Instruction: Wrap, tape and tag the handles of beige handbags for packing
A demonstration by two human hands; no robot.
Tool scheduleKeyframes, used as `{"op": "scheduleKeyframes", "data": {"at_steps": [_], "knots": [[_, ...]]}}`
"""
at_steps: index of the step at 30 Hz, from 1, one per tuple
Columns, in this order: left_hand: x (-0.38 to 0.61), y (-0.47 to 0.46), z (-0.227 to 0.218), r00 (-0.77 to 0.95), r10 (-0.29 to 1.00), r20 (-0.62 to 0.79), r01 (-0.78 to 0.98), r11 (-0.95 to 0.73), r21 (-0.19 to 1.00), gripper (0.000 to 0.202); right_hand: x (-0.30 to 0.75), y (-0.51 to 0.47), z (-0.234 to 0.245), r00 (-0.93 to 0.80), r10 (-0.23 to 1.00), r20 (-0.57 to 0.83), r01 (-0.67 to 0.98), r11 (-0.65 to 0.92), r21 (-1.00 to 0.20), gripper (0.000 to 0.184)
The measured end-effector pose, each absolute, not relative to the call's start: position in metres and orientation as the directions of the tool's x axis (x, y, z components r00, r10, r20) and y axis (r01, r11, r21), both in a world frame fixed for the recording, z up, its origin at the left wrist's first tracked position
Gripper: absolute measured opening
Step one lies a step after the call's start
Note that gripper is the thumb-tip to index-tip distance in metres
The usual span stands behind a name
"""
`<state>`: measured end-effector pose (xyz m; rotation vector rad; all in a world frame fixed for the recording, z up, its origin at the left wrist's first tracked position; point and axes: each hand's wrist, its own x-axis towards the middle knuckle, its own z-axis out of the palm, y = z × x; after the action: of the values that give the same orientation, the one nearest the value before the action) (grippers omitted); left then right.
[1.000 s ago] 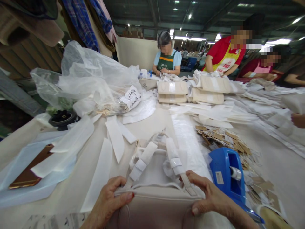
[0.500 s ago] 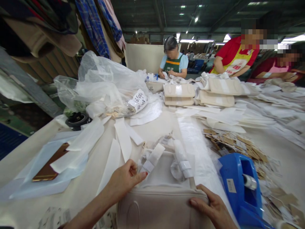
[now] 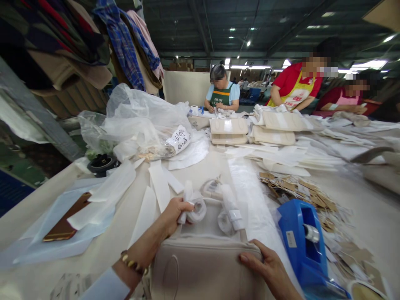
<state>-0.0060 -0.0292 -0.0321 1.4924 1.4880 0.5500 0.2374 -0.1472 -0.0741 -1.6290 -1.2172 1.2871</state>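
A beige handbag (image 3: 206,266) stands at the table's near edge, its front panel towards me. My right hand (image 3: 268,262) grips its upper right corner, thumb on the front and fingers behind. At the bag's upper left, my left hand (image 3: 171,216) is closed on a strap wrapped in white foam (image 3: 198,209), which shows a rolled end. A second foam-wrapped strap (image 3: 230,202), bound with clear tape, lies behind the bag's top on the right. A metal-coloured loop of hardware (image 3: 212,185) under clear wrap sits between them.
To the right stand a blue tape dispenser (image 3: 301,241) and a heap of brown tags (image 3: 300,191). White foam strips (image 3: 159,179), a phone (image 3: 67,218) and a stuffed plastic bag (image 3: 140,121) lie left. Wrapped bags (image 3: 229,127) are stacked ahead; several co-workers stand beyond.
My left hand has moved slightly up and taken hold of the left wrapped strap, turning it so its rolled end shows. My right hand keeps its grip. The camera view has shifted slightly.
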Motion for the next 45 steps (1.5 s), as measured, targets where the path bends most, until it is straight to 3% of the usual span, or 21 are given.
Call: {"op": "scheduleKeyframes", "data": {"at_steps": [6,7,9,11,12,13,16,19,22,24,26,28,29,32,36,38,45], "knots": [[-0.024,-0.031,-0.035,0.213,0.925,-0.313,0.369,0.221,0.903,0.046,0.239,-0.147,-0.068,-0.002,0.946,-0.324,0.288,-0.310,-0.906,0.043],[-0.030,-0.038,-0.034,0.182,0.939,-0.292,0.394,0.203,0.897,0.051,0.238,-0.148,-0.067,0.002,0.947,-0.321,0.279,-0.308,-0.909,0.043],[-0.038,-0.058,-0.032,0.097,0.988,-0.123,0.511,0.057,0.858,0.056,0.237,-0.150,-0.066,0.007,0.952,-0.305,0.273,-0.295,-0.916,0.042],[-0.035,-0.082,-0.031,0.160,0.944,0.288,0.700,-0.314,0.641,0.048,0.236,-0.151,-0.066,0.006,0.958,-0.288,0.282,-0.278,-0.918,0.040],[-0.028,-0.094,-0.031,0.290,0.859,0.423,0.725,-0.485,0.488,0.044,0.236,-0.151,-0.066,0.006,0.959,-0.284,0.282,-0.274,-0.919,0.040],[-0.017,-0.104,-0.032,0.449,0.779,0.438,0.714,-0.607,0.348,0.043,0.236,-0.151,-0.067,0.008,0.960,-0.281,0.279,-0.272,-0.921,0.040],[0.023,-0.119,-0.034,0.647,0.704,0.292,0.704,-0.699,0.126,0.047,0.236,-0.150,-0.072,0.032,0.962,-0.270,0.277,-0.268,-0.923,0.042],[0.051,-0.113,-0.037,0.663,0.737,0.131,0.731,-0.675,0.098,0.038,0.237,-0.151,-0.077,0.060,0.968,-0.243,0.320,-0.249,-0.914,0.043],[0.055,-0.101,-0.043,0.695,0.713,0.094,0.705,-0.701,0.108,0.040,0.239,-0.151,-0.075,0.059,0.974,-0.221,0.444,-0.224,-0.868,0.044],[0.052,-0.094,-0.048,0.715,0.694,0.084,0.686,-0.719,0.109,0.042,0.239,-0.147,-0.065,0.088,0.986,-0.143,0.600,-0.167,-0.782,0.045],[0.049,-0.090,-0.053,0.717,0.694,0.065,0.685,-0.719,0.119,0.043,0.235,-0.137,-0.048,0.125,0.991,0.053,0.770,-0.063,-0.634,0.046],[0.049,-0.088,-0.057,0.709,0.702,0.064,0.692,-0.710,0.130,0.042,0.223,-0.118,-0.029,0.041,0.974,0.224,0.888,0.068,-0.455,0.040],[0.050,-0.088,-0.059,0.702,0.709,0.069,0.698,-0.704,0.134,0.042,0.214,-0.106,-0.020,-0.047,0.970,0.239,0.920,0.136,-0.369,0.033],[0.052,-0.088,-0.064,0.688,0.719,0.094,0.708,-0.694,0.128,0.043,0.180,-0.066,-0.004,-0.269,0.961,0.064,0.939,0.276,-0.206,0.030],[0.051,-0.091,-0.065,0.701,0.703,0.118,0.696,-0.711,0.102,0.045,0.150,-0.024,-0.013,-0.306,0.949,-0.071,0.946,0.295,-0.132,0.024],[0.050,-0.092,-0.062,0.712,0.692,0.116,0.686,-0.722,0.095,0.046,0.147,-0.011,-0.022,-0.307,0.944,-0.122,0.949,0.294,-0.115,0.017],[0.057,-0.077,-0.054,0.793,0.606,0.054,0.588,-0.786,0.191,0.049,0.143,0.024,-0.045,-0.273,0.934,-0.232,0.956,0.236,-0.174,0.026]]}}
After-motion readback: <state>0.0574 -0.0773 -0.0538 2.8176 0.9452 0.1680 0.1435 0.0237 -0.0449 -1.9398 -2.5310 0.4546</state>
